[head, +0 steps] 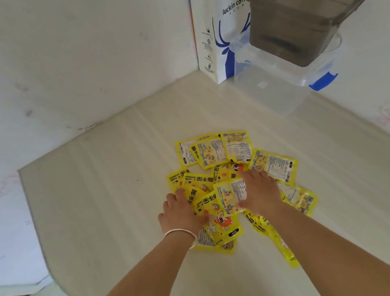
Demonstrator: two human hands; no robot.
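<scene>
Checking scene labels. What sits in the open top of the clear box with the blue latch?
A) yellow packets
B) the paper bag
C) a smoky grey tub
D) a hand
C: the smoky grey tub sits in the open top of the clear box, while the paper bag stands beside them.

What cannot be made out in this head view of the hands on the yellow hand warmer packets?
Head view only:
1. Small print on the hand warmer packets: too small and blurred.
2. Whether the left hand or right hand grips a packet: the contact lies under the palms.
3. Luckin coffee paper bag: the grey bin covers the end of the lettering, and the top edge cuts off the handles.
</scene>
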